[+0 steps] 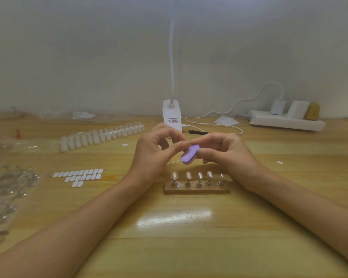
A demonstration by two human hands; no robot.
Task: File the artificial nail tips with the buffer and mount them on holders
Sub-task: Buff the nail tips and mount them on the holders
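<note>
Both hands were up over the table, meeting just above the row of holders. The right hand was clamped on the purple buffer, fingers curled round its far end, its near end tilted down toward the left. The left hand had thumb and forefinger pinched together right at the buffer's upper edge, surely on a nail tip, though the tip itself was too small to make out. Filing looked to be the step in hand. To do it well: pinch low on the tip so its edge stood clear, lay the buffer flat to that edge, use short light strokes, turn the tip rather than the wrist. The holders on the wooden base each seemed to carry a tip; the strip of spare tips lay well off to the left
</note>
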